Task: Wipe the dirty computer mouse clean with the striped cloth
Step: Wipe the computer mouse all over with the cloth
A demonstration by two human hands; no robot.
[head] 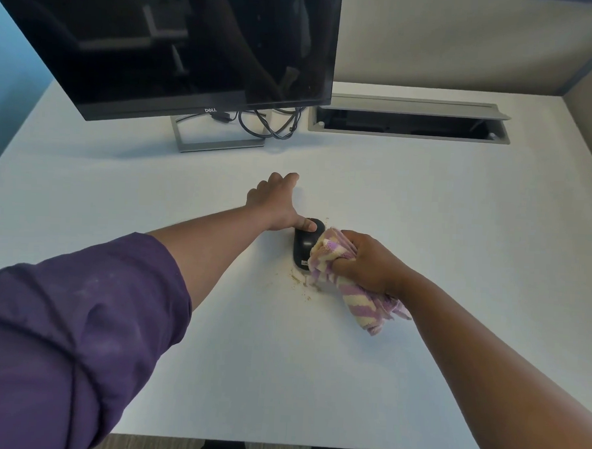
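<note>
Mouse (305, 245) on desk (424, 202), pinned under the thumb of the left hand (275, 203), whose other fingers are spread flat. Right hand (367, 263), fingers clenched around bunched cloth (327, 259), presses its right side: wiping underway. Next, probably sweep toward the crumbs (299, 280).

Mouse (304, 246) right side and label half under striped cloth (327, 259).

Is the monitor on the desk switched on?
No, the monitor screen is dark and shows only reflections of the room.
</note>
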